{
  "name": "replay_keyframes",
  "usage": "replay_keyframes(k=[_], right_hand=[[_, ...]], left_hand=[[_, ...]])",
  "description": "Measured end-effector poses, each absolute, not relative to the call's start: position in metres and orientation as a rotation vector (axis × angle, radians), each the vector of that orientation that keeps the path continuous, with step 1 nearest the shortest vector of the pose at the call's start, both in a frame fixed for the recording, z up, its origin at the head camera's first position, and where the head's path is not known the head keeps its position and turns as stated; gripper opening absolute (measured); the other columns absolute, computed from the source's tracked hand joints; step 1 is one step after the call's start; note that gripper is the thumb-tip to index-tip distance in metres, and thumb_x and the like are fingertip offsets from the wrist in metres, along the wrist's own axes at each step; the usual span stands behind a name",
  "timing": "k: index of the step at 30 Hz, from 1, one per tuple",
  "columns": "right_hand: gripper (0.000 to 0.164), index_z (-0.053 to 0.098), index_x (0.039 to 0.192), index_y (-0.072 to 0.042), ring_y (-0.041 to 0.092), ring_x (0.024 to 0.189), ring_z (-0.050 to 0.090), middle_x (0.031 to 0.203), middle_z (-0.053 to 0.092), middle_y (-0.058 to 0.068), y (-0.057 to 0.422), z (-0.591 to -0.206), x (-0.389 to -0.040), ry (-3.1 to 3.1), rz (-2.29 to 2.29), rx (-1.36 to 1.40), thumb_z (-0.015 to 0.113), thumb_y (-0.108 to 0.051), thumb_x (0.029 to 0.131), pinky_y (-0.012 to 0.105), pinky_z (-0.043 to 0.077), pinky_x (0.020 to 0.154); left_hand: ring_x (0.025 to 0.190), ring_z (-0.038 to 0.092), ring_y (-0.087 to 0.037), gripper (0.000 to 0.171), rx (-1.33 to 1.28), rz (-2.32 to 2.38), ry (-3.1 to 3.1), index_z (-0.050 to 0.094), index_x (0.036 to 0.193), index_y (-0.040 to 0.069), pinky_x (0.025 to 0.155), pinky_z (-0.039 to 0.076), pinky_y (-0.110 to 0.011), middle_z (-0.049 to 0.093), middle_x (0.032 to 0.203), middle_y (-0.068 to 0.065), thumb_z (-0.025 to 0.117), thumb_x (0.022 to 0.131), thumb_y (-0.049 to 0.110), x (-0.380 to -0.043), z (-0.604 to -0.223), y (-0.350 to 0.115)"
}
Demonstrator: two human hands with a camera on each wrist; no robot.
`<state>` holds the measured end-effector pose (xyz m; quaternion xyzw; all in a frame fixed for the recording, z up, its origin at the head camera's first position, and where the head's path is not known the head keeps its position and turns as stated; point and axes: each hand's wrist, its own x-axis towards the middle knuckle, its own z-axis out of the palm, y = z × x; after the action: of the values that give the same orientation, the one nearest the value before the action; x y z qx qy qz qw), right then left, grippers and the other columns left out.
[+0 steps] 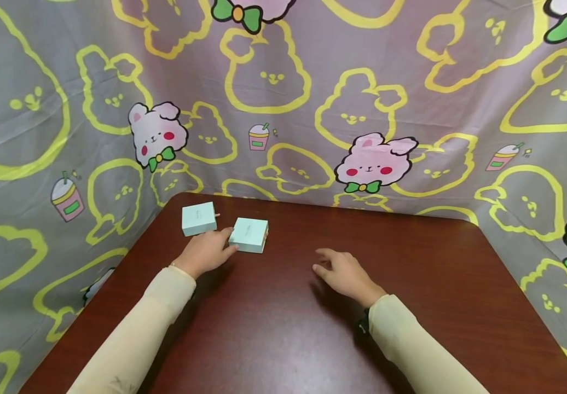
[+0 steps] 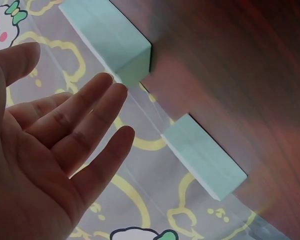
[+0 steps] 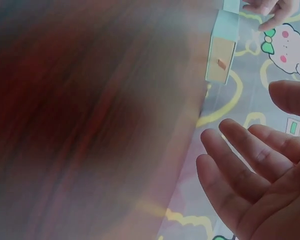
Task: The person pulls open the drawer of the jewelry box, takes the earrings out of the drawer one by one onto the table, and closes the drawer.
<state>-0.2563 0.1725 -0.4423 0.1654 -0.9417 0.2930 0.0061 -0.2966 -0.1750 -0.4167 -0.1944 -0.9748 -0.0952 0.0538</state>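
Two pale mint boxes lie on the brown table, one at the far left, the left box [image 1: 198, 217], and one a little nearer, the right box [image 1: 249, 234]. In the right wrist view, the right box [image 3: 224, 55] shows a tan end with a small brown pull tab [image 3: 222, 64]. My left hand [image 1: 206, 253] hovers just in front of the boxes, its fingertips overlapping the right box's left edge in the head view. Its fingers are loosely extended in the left wrist view and hold nothing. Farther right, my right hand [image 1: 345, 273] hangs over the table with relaxed fingers, holding nothing.
The brown table [image 1: 273, 328] has rounded far corners. A grey cloth [image 1: 283, 126] with yellow outlines and cartoon rabbits hangs behind it and along both sides.
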Motion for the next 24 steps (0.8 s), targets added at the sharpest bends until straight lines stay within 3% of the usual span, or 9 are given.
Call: replay_keyframes(k=[15, 20, 24], right_hand=[[0.045, 0.058, 0.134, -0.010, 0.017, 0.106, 0.062, 0.114, 0.067, 0.000, 0.145, -0.444, -0.282, -2.984, 1.106, 0.516, 0.063, -0.032, 0.096, 0.042, 0.050, 0.087], [0.045, 0.058, 0.134, -0.009, 0.017, 0.106, 0.062, 0.114, 0.067, 0.001, 0.136, -0.445, -0.288, -2.984, 1.111, 0.544, 0.062, -0.034, 0.096, 0.042, 0.050, 0.087], [0.044, 0.059, 0.133, -0.008, 0.019, 0.107, 0.062, 0.116, 0.066, 0.002, 0.130, -0.447, -0.293, -2.982, 1.098, 0.565, 0.062, -0.033, 0.096, 0.043, 0.049, 0.088]], left_hand=[[0.079, 0.066, -0.027, 0.063, -0.551, -0.340, -3.019, 0.043, 0.142, -0.002, 0.073, 0.052, -0.047, 0.065, 0.079, -0.008, 0.056, 0.097, 0.040, -0.325, -0.424, -0.184], [0.083, 0.066, -0.027, 0.063, -0.546, -0.346, -3.054, 0.040, 0.145, -0.001, 0.075, 0.051, -0.048, 0.067, 0.087, -0.010, 0.052, 0.099, 0.041, -0.332, -0.425, -0.185], [0.096, 0.065, -0.033, 0.061, -0.561, -0.334, -3.074, 0.038, 0.146, 0.001, 0.083, 0.049, -0.050, 0.067, 0.106, -0.017, 0.050, 0.101, 0.040, -0.339, -0.424, -0.184]])
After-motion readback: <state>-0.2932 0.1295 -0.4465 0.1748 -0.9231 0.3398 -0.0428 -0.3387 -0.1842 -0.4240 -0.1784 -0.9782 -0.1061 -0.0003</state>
